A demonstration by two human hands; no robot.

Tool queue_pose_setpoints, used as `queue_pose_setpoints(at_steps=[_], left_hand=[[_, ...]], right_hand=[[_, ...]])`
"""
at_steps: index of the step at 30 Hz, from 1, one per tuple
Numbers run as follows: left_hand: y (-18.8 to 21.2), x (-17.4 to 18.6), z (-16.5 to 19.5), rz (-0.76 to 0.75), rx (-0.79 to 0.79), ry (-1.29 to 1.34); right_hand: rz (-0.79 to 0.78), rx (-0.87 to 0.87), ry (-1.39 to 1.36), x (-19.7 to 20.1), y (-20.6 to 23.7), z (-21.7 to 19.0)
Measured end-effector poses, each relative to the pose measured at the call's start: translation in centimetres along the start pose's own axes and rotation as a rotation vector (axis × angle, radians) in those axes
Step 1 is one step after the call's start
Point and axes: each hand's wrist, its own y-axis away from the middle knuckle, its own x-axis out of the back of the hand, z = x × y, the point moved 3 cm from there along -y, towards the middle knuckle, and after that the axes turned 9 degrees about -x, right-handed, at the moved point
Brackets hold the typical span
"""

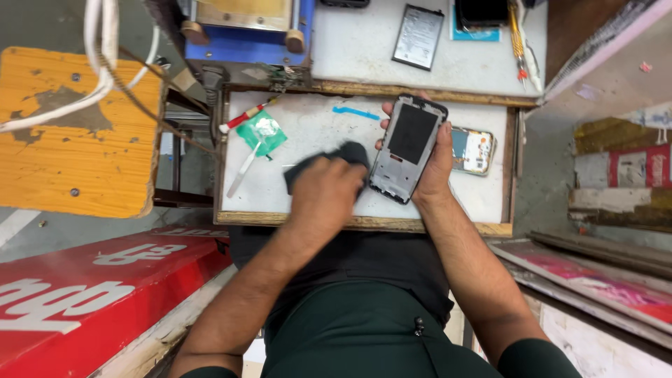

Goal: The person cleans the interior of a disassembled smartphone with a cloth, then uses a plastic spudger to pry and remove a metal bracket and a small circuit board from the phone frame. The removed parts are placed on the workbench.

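Right hand (432, 164) grips phone frame (408, 148) by its edges, tilted over tray (294, 217) right half. Left hand (326, 190) clutches dark cloth (336, 157) at tray centre, touching frame's left edge. Second phone part (474, 150) just right of frame; green pad (262, 131) near tray's left edge.

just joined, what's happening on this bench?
A person seated at a small work tray holds an opened phone frame upright-ish in the right hand, its inner side facing the camera. The left hand presses a dark cloth against the frame's left edge. On the tray lie another phone part, a green packet and a red-handled tool. A battery sits on the shelf behind.
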Motion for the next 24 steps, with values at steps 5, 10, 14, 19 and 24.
queue_pose_setpoints(at_steps=[5,10,14,19,24], left_hand=[[0.1,1.3,-1.4,0.259,-0.002,0.104],[-1.1,-1.4,-0.4,-0.22,-0.023,-0.045],[1.3,1.2,-0.7,-0.051,-0.019,-0.035],[2.0,2.0,-1.9,-0.38,0.132,-0.102],[-2.6,7.1,-1.4,-0.117,0.088,0.145]], right_hand=[[-0.018,-0.039,0.02,0.1,0.1,0.4],[-0.017,-0.02,0.026,-0.1,0.1,0.3],[0.008,0.01,-0.001,-0.1,0.0,-0.1],[-0.02,-0.009,-0.007,-0.8,0.0,0.2],[0.001,-0.034,-0.027,-0.8,0.0,0.0]])
